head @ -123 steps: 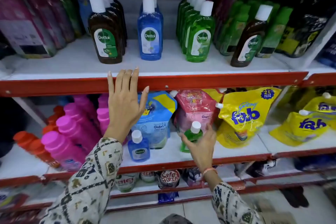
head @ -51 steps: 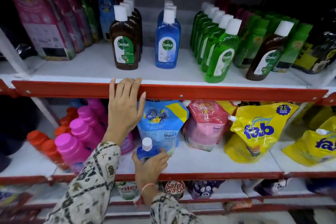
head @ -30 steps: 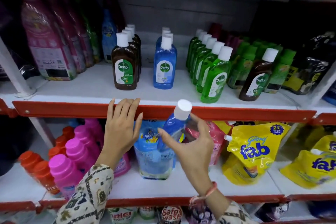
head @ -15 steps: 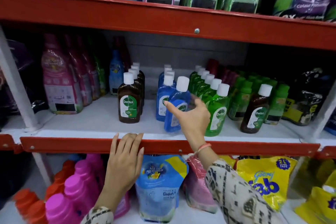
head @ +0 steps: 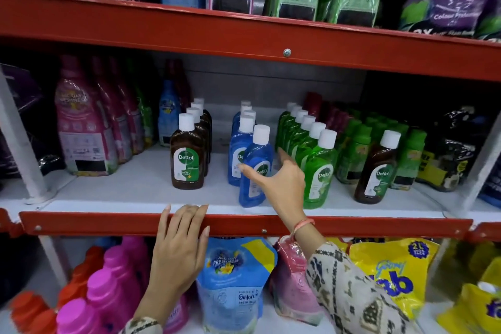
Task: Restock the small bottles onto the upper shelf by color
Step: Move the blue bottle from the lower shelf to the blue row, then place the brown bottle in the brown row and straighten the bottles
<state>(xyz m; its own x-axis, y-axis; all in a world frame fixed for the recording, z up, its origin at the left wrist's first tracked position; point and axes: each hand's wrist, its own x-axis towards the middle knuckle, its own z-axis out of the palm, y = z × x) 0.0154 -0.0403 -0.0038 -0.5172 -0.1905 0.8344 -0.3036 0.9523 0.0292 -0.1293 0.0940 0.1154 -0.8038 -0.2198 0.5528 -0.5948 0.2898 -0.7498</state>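
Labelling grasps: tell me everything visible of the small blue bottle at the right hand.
The small blue bottle is translucent blue plastic with a white cap and a Dettol label. It is tilted, cap leaning right, base at the white shelf before the blue row. The right hand holds it, thumb across its label.

Blue bottle point(head: 256, 168), white cap point(head: 261, 134), red shelf edge point(head: 108, 222)
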